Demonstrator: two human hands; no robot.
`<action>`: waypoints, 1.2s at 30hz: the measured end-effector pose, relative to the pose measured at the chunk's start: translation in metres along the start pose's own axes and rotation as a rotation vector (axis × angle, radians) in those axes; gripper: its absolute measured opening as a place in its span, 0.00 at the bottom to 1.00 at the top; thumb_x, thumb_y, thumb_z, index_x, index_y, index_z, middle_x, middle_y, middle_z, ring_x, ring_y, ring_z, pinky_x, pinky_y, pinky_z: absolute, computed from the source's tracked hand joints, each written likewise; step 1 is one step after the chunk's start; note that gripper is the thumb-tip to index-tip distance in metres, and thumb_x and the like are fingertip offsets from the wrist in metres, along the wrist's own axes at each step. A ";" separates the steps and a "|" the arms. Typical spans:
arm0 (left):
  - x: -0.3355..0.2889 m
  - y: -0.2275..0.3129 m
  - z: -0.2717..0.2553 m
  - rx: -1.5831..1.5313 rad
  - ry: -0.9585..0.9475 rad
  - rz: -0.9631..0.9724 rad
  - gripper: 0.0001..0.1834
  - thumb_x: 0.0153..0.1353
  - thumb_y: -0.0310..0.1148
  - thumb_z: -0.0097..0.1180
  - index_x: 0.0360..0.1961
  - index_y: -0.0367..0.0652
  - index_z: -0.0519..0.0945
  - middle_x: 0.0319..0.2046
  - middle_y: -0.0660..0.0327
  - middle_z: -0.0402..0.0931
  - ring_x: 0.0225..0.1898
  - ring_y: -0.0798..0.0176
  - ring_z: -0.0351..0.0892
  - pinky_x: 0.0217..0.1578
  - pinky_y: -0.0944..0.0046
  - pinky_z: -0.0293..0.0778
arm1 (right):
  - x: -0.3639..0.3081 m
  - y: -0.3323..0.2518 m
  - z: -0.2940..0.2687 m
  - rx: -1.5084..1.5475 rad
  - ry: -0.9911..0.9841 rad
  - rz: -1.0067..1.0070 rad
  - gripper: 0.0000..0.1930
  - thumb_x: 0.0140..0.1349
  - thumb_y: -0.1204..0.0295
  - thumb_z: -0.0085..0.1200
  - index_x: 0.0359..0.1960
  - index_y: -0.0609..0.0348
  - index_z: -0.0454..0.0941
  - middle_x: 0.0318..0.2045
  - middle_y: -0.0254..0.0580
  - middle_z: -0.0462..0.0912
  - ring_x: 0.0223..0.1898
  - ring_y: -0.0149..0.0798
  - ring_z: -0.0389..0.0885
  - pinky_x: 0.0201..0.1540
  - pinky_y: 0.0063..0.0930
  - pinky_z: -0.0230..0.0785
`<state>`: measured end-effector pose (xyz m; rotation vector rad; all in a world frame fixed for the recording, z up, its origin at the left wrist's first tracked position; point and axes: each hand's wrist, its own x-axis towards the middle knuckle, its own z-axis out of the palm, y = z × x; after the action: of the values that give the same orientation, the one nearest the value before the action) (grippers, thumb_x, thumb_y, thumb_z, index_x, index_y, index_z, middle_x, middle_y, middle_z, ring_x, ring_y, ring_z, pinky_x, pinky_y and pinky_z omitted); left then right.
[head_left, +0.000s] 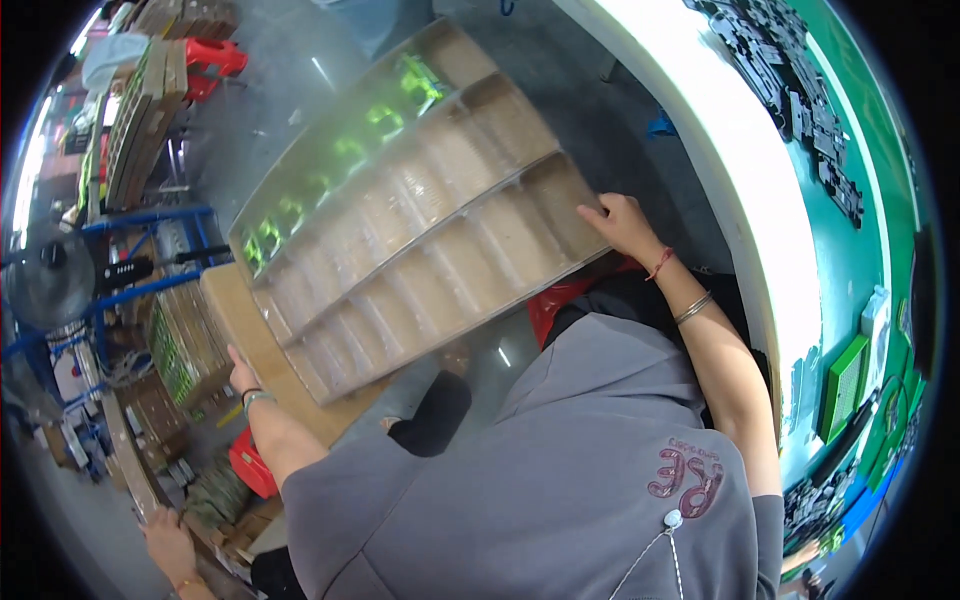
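1. My right fingers (596, 216) are closed on the divided tray (385, 305), thumb and fingertips gripping its right-hand end.
2. My left fingers (238, 364) are at the edge of the brown cardboard (240, 310), just beside the tray's left end; I can't tell whether they grip it or only rest there.
3. The tray slants in front of me, its left end over the cardboard. I judge the step in hand to be handling and lining up this tray.
4. Bright green pieces (420, 85) sit in its far row; the two nearer rows look bare. Any shift would call for holding both ends level, so the pieces don't slide.
5. Beyond my left arm stands a stack of trays (195, 330); to my right, black parts (795, 90) lie on the green surface (850, 270).
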<state>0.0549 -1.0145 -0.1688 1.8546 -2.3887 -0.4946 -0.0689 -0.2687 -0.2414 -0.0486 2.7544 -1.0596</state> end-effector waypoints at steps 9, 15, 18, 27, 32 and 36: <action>0.015 0.009 0.007 -0.359 -0.197 0.048 0.47 0.53 0.69 0.42 0.46 0.26 0.73 0.44 0.52 0.74 0.45 0.57 0.72 0.48 0.61 0.66 | 0.017 0.048 0.066 1.347 -0.379 0.757 0.42 0.54 0.32 0.33 0.55 0.58 0.67 0.51 0.40 0.74 0.52 0.36 0.71 0.53 0.32 0.64; -0.015 0.011 -0.006 -0.333 -0.325 -0.002 0.46 0.54 0.68 0.40 0.49 0.29 0.72 0.46 0.54 0.73 0.46 0.58 0.72 0.48 0.61 0.67 | 0.016 0.026 0.053 1.699 -0.688 0.704 0.38 0.57 0.36 0.35 0.54 0.57 0.70 0.50 0.41 0.75 0.48 0.36 0.74 0.52 0.33 0.67; -0.035 0.014 -0.003 -0.405 -0.385 0.001 0.44 0.55 0.67 0.41 0.50 0.31 0.72 0.46 0.55 0.73 0.46 0.58 0.73 0.47 0.61 0.68 | 0.015 0.020 0.049 1.800 -0.735 0.677 0.34 0.59 0.40 0.37 0.52 0.56 0.71 0.48 0.41 0.76 0.48 0.34 0.75 0.49 0.34 0.68; -0.059 0.032 0.001 -0.453 -0.431 0.094 0.37 0.50 0.61 0.55 0.45 0.34 0.74 0.37 0.57 0.77 0.38 0.59 0.77 0.40 0.59 0.74 | 0.005 0.037 0.008 1.883 -0.692 0.728 0.31 0.60 0.42 0.39 0.52 0.54 0.72 0.48 0.38 0.76 0.46 0.38 0.75 0.50 0.36 0.67; -0.097 0.070 0.006 -0.341 -0.379 0.168 0.37 0.50 0.59 0.56 0.44 0.31 0.74 0.38 0.55 0.76 0.37 0.60 0.76 0.38 0.59 0.73 | -0.003 0.057 -0.020 1.793 -0.730 0.513 0.30 0.62 0.46 0.38 0.52 0.58 0.70 0.49 0.46 0.75 0.49 0.43 0.74 0.53 0.38 0.65; -0.116 0.099 0.048 -0.559 -0.491 0.253 0.31 0.56 0.53 0.54 0.43 0.31 0.75 0.37 0.57 0.76 0.37 0.61 0.74 0.40 0.61 0.70 | -0.092 0.059 -0.040 1.552 -0.676 0.228 0.29 0.62 0.47 0.38 0.52 0.59 0.71 0.48 0.48 0.76 0.48 0.45 0.74 0.52 0.38 0.66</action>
<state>-0.0185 -0.8722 -0.1693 1.2721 -2.3357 -1.5404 0.0158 -0.1895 -0.2367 0.1044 0.8633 -2.1809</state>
